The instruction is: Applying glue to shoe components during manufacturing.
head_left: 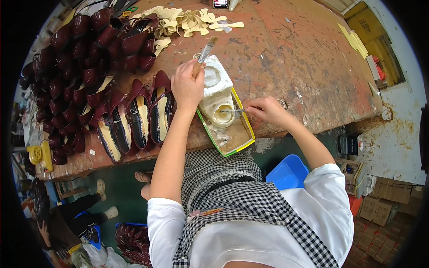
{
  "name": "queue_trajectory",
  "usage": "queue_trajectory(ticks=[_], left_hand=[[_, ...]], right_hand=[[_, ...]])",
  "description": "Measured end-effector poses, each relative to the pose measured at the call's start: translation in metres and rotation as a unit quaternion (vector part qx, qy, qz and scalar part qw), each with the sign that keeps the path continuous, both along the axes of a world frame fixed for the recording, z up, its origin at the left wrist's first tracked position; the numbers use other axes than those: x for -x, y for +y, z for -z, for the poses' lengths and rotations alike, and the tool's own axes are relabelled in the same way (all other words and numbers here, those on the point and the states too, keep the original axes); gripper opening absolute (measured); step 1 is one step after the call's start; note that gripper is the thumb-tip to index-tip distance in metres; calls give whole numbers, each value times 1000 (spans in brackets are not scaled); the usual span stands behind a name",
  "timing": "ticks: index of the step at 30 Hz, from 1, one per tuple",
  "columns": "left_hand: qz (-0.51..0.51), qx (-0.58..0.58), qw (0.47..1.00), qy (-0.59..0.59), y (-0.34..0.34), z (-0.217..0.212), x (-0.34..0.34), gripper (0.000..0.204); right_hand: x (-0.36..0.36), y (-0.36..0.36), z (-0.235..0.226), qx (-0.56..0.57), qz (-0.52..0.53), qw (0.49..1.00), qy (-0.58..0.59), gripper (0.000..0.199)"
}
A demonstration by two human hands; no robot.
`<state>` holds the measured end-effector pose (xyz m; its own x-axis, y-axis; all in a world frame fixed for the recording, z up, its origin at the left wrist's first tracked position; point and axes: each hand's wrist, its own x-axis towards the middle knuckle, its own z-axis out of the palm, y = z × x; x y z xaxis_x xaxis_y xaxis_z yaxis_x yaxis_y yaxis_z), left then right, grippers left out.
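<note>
- Left hand (187,87), centre of frame, is fisted around a brush (204,53); fingers together on the handle.
- Brush long axis runs up and to the right out of the fist; bristle end is the far, upper end, over the counter (290,53) just above the white block.
- Right hand (268,110), right of centre, pinches a thin metal tool (234,110); fingers together on its right end.
- Tool axis is near horizontal in the frame, its tip pointing left into the glue jar (222,115).
- Jar sits in the upper half of a yellow-green tray (248,126) at the near counter edge, between the two hands and lower than both.
- White block (216,80) stands just above the jar, touching the tray's upper end; the left hand is against its left side.
- Key relation: the jar lies directly left of the right hand, along the tool's axis; from the left hand it lies down and to the right. The right hand is the one connected to it, through the tool.
- Brush bristles are up and away from the jar, on the far side of the block; the brush points away from the glue.
- Row of dark red shoes (134,116) lies left of the left hand, toes toward the near edge, insoles (187,22) piled at upper centre.
</note>
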<state>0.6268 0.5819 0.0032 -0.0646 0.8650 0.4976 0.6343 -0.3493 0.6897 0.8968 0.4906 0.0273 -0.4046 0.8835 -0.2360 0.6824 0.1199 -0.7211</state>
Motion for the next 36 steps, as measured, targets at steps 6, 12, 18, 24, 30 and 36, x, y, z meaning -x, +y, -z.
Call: queue_trajectory(ticks=[6,12,18,24,30,36], left_hand=[[2,8,1000,4,0,-1,0,17],[0,4,1000,8,0,0,0,18],[-2,1,1000,12,1,0,-1,21],[-48,23,993,107,-9,-11,2,25],[-88,15,973,213,-43,-28,19,25],[-13,-59,980,191,-34,-27,-1,23]], right_hand=[[4,1,-2,-55,-47,997,-25,15],[-2,1,5,-4,-52,998,44,13],[-9,1,-4,17,-29,999,32,17],[0,-1,-2,-332,-91,924,-165,20],[8,-34,-14,-363,-82,892,-256,27],[16,-54,-30,-247,-81,942,-214,25]])
